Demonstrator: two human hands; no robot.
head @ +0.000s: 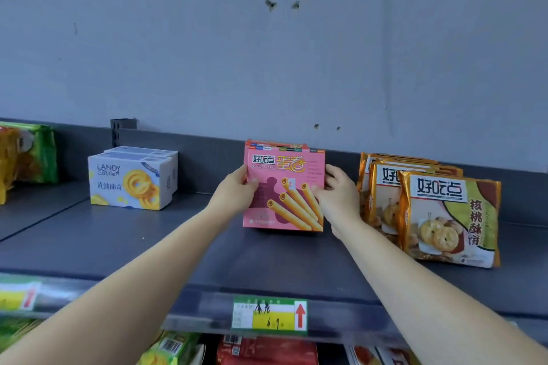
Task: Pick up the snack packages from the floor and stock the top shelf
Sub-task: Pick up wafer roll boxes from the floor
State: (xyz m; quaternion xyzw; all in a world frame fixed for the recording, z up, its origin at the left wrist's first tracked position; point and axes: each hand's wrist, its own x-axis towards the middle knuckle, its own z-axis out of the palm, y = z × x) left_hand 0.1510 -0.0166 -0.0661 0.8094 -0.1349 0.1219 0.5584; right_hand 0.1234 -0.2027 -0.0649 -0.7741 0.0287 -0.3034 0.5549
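Note:
A pink egg-roll snack box (284,190) stands upright on the grey top shelf (166,240), near the back wall. My left hand (237,187) grips its left edge and my right hand (335,190) grips its right edge. More boxes of the same kind seem to stand right behind it, with only their top edges showing. Both arms reach up from the bottom of the view.
White Landy Castle cookie boxes (133,178) stand to the left, gold walnut-cookie bags (444,216) in a row to the right. A green snack bag (26,157) sits at far left. A price tag (269,315) hangs on the shelf's front edge; more packages fill the shelf below.

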